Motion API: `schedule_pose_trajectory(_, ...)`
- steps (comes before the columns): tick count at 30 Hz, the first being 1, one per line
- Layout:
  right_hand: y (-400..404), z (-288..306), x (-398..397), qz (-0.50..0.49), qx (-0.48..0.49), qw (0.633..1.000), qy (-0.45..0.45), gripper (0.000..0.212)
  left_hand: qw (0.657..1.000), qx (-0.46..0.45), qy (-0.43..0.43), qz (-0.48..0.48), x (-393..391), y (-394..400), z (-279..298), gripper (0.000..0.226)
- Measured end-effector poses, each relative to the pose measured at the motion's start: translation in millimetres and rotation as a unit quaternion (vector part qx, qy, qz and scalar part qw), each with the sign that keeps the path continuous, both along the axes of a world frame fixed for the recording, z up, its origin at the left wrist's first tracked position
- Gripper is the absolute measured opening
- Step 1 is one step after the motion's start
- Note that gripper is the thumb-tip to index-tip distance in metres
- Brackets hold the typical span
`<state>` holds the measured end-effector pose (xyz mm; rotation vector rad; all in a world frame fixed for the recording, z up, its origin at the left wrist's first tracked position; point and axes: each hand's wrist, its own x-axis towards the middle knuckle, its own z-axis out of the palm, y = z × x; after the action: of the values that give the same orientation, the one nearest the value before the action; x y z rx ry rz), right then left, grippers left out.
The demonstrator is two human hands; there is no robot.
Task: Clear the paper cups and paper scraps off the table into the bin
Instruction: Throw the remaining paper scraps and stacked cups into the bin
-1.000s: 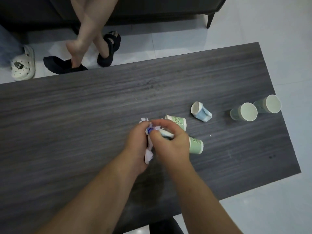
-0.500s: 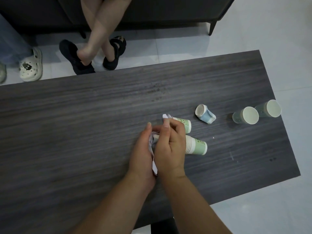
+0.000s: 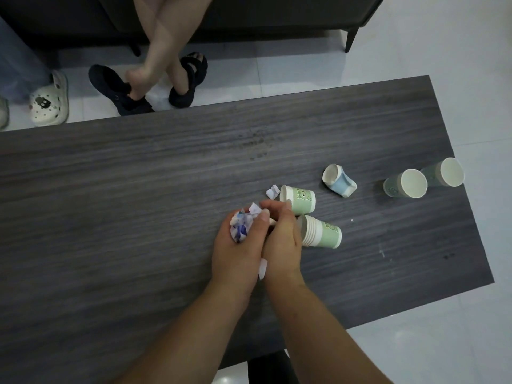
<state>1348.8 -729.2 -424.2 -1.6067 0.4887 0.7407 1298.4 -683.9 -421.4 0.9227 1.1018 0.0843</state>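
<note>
The clearing is judged to be at an early stage: no bin is seen in the head view, and every paper cup is yet to be removed from the table (image 3: 138, 217). A wad of paper scraps (image 3: 241, 224) is clasped in the curled fingers of the left hand (image 3: 235, 250), so that hand is closed on the wad. The right hand (image 3: 279, 239) is pressed against the left one, its fingers bent over the gathered paper; whether anything is pinched in it cannot be told, though a white strip (image 3: 262, 268) is seen hanging between the two wrists. Places are given relative to the stacked green cups (image 3: 320, 231), which lie on their side touching the right hand. Just beyond the stack a single green cup (image 3: 299, 202) is lying, with one loose scrap (image 3: 273, 192) at its rim, outside either grip. Farther right of the stack a crushed blue cup (image 3: 339, 180) is found, and well apart to the right two more cups (image 3: 424, 180) are lying near the table's end.
</note>
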Motion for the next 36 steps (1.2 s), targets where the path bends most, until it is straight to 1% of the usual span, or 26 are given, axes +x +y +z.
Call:
schedule_pose_trajectory(1,0,1,3,0.023,-0.008,0.999,-0.022,0.035,1.0,-0.015,0.013,0.01,0,2,-2,0.055)
schedule_pose_trajectory(3,-6,-1,16,0.096,-0.065,0.984,-0.133,0.031,0.998,-0.045,0.042,0.034,-2,9,-7,0.052)
schedule_pose_trajectory(4,-11,-3,28,0.14,-0.115,0.962,-0.204,0.028,0.996,-0.053,0.054,0.048,-4,15,-11,0.047)
schedule_pose_trajectory(5,-16,-6,41,0.192,-0.178,0.926,-0.271,0.03,0.994,-0.059,0.066,0.06,-7,21,-14,0.041)
schedule_pose_trajectory(6,-21,-9,56,0.25,-0.24,0.884,-0.314,0.039,0.992,-0.064,0.078,0.07,-11,29,-17,0.035)
schedule_pose_trajectory(7,-25,-16,71,0.316,-0.293,0.843,-0.323,0.05,0.991,-0.071,0.088,0.075,-16,36,-20,0.033)
schedule_pose_trajectory(8,-27,-21,85,0.385,-0.338,0.805,-0.298,0.061,0.989,-0.079,0.094,0.082,-21,43,-23,0.033)
schedule_pose_trajectory(10,-28,-36,104,0.511,-0.405,0.73,-0.207,0.09,0.987,-0.089,0.095,0.096,-32,55,-27,0.035)
schedule_pose_trajectory(11,-30,-44,109,0.555,-0.421,0.696,-0.174,0.104,0.986,-0.092,0.093,0.102,-37,59,-27,0.037)
schedule_pose_trajectory(12,-32,-53,112,0.582,-0.432,0.67,-0.162,0.11,0.986,-0.097,0.09,0.105,-43,63,-27,0.038)
schedule_pose_trajectory(13,-33,-60,112,0.591,-0.439,0.655,-0.17,0.11,0.985,-0.102,0.089,0.105,-49,66,-26,0.038)
schedule_pose_trajectory(14,-35,-65,113,0.587,-0.444,0.65,-0.19,0.103,0.985,-0.106,0.087,0.103,-55,69,-26,0.038)
schedule_pose_trajectory(16,-36,-71,115,0.562,-0.448,0.655,-0.233,0.082,0.986,-0.11,0.081,0.099,-70,75,-26,0.037)
schedule_pose_trajectory(17,-36,-71,117,0.547,-0.451,0.662,-0.243,0.076,0.986,-0.11,0.081,0.099,-79,78,-27,0.036)
schedule_pose_trajectory(19,-34,-62,119,0.501,-0.457,0.692,-0.249,0.078,0.985,-0.11,0.087,0.105,-97,85,-27,0.033)
schedule_pose_trajectory(21,-34,-47,118,0.428,-0.435,0.751,-0.254,0.084,0.982,-0.113,0.095,0.119,-116,94,-27,0.031)
schedule_pose_trajectory(23,-33,-27,110,0.349,-0.383,0.815,-0.26,0.076,0.977,-0.127,0.093,0.145,-134,105,-27,0.034)
schedule_pose_trajectory(25,-31,-5,93,0.302,-0.318,0.862,-0.254,0.076,0.969,-0.147,0.092,0.177,-147,114,-25,0.034)
schedule_pose_trajectory(26,-28,4,80,0.295,-0.285,0.879,-0.241,0.079,0.966,-0.156,0.087,0.189,-151,117,-23,0.031)
schedule_pose_trajectory(28,-24,13,50,0.309,-0.243,0.896,-0.206,0.088,0.962,-0.175,0.059,0.199,-153,119,-16,0.029)
schedule_pose_trajectory(31,-8,18,-4,0.342,-0.192,0.902,-0.182,0.093,0.96,-0.199,0.012,0.195,-152,120,-4,0.032)
schedule_pose_trajectory(33,8,26,-38,0.349,-0.143,0.91,-0.176,0.088,0.961,-0.207,-0.009,0.181,-152,124,5,0.034)
schedule_pose_trajectory(36,32,46,-75,0.351,-0.087,0.92,-0.152,0.072,0.967,-0.202,-0.001,0.158,-162,139,19,0.041)
